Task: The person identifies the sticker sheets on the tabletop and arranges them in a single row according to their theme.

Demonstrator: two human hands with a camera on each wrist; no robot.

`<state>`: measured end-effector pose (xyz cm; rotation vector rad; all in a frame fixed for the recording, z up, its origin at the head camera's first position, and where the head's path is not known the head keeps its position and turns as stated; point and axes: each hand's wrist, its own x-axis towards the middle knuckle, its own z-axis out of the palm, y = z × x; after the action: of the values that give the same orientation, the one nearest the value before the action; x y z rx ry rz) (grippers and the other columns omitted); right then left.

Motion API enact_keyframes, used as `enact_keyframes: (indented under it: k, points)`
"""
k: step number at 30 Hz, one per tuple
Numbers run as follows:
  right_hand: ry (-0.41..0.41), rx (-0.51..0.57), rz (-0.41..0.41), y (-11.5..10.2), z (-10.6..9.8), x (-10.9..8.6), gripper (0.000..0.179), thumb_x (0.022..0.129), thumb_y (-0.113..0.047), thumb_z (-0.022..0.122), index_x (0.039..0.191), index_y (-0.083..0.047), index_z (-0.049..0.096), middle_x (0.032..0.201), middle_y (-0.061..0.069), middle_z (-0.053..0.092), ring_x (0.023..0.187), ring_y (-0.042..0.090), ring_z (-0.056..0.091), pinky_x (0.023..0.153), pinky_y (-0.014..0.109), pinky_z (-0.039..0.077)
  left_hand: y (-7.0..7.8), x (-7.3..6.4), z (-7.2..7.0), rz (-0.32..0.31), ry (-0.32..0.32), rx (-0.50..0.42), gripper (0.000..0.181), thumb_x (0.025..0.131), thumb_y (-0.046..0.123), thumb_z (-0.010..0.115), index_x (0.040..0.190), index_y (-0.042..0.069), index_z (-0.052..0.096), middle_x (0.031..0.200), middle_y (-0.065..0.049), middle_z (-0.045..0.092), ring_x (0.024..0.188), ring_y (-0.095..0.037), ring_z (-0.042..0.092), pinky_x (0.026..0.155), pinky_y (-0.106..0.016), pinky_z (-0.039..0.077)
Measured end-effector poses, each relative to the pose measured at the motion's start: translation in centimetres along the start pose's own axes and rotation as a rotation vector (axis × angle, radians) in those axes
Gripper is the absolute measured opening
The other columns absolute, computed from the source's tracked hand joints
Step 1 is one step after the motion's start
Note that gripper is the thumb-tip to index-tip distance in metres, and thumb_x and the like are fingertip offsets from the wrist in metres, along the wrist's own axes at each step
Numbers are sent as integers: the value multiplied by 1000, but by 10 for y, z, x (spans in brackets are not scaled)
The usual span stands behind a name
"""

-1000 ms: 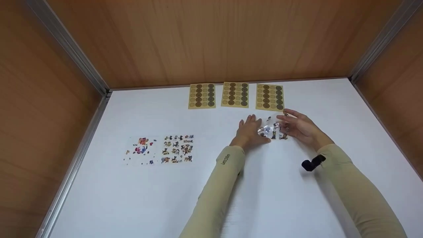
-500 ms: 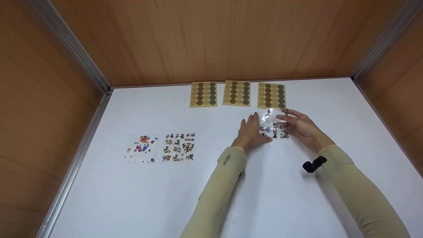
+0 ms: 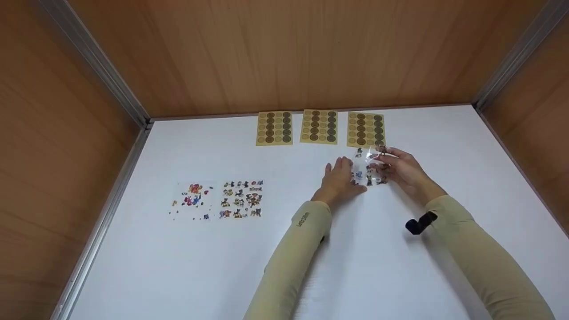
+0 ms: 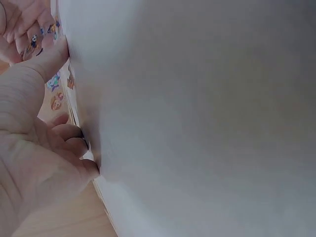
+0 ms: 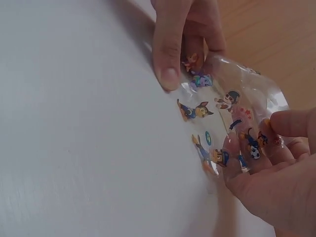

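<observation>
A clear sticker sheet (image 3: 365, 166) printed with small cartoon dogs lies between my two hands, in front of the rightmost tan sheet. My right hand (image 3: 405, 171) pinches its right side, thumb on one face and other fingers showing through the clear film (image 5: 217, 106), which bends and shines in the right wrist view. At the sheet's left edge is my left hand (image 3: 338, 181), its thumb and fingertips resting on the white table. The left wrist view shows this hand (image 4: 39, 133) with thumb and fingers spread apart, part of the sheet visible behind it.
Three tan sheets of round stickers, left (image 3: 274, 129), middle (image 3: 318, 127) and right (image 3: 366, 130), line the back of the table (image 3: 178, 266). Two more clear sticker sheets, one colourful (image 3: 193, 200) and one with dogs (image 3: 241, 200), lie at left. Wooden walls (image 3: 284, 53) enclose the back and sides.
The clear sheet's far right part has been bent up and shifted in my right fingers. My left hand stays at its left edge with only a slight shift.
</observation>
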<state>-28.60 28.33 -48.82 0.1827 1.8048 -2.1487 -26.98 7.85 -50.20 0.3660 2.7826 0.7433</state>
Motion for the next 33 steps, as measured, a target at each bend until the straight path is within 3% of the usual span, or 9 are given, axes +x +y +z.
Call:
enact_keyframes:
  k: [5, 9, 12, 15, 18, 23, 27, 33]
  points:
    - [-31, -23, -27, -2, 7, -2, 41, 104, -11, 59, 140, 0, 45, 116, 3, 74, 101, 20, 72, 93, 30, 54, -3, -1, -1, 27, -14, 1, 76, 89, 45, 77, 146, 10, 42, 164, -11, 32, 153, -20, 20, 126, -38, 5]
    - [-74, 0, -29, -5, 16, -6, 43, 104, -11, 59, 140, 3, 42, 124, 9, 71, 103, 22, 72, 95, 31, 55, -9, -5, -4, 47, -43, -93, 65, 90, 40, 76, 142, 12, 47, 161, -8, 38, 153, -20, 22, 126, -37, 6]
    - [-92, 24, -33, -9, 23, -11, 40, 103, -11, 59, 138, 2, 43, 124, 11, 71, 104, 23, 72, 97, 33, 55, -14, -12, -10, 70, -77, -234, 64, 92, 36, 76, 142, 12, 46, 145, -7, 54, 140, -21, 45, 120, -36, 28]
    - [-103, 47, -39, -13, 32, -16, 37, 103, -11, 60, 137, -3, 47, 122, 10, 70, 105, 24, 71, 97, 35, 55, -21, -19, -18, 105, -99, -360, 62, 92, 32, 76, 141, 11, 45, 124, -6, 65, 113, -18, 61, 102, -32, 48]
    - [-109, 63, -50, -18, 40, -22, 32, 103, -10, 59, 133, -9, 48, 126, 11, 66, 106, 25, 71, 94, 36, 56, -28, -27, -30, 135, -109, -416, 61, 93, 32, 76, 141, 11, 44, 115, -5, 66, 100, -14, 63, 91, -30, 52]
    - [-128, 109, -81, -26, 55, -33, 28, 103, -8, 60, 127, -11, 46, 124, 10, 61, 105, 27, 67, 91, 39, 57, -37, -43, -51, 173, -88, -466, 70, 95, 35, 73, 151, 9, 39, 121, -6, 64, 100, -15, 62, 87, -30, 53]
    - [-151, 118, -99, -26, 66, -38, 33, 102, -8, 61, 130, -11, 45, 117, 8, 61, 103, 27, 64, 91, 40, 58, -47, -58, -65, 245, -48, -521, 71, 96, 31, 72, 153, 6, 37, 118, -5, 65, 99, -15, 66, 82, -29, 56]
    - [-158, 134, -94, -19, 78, -44, 34, 101, -5, 62, 129, -11, 45, 114, 9, 59, 100, 24, 64, 92, 40, 58, -68, -83, -83, 298, 4, -543, 65, 98, 22, 69, 153, 5, 39, 103, -4, 67, 71, -16, 67, 64, -29, 59]
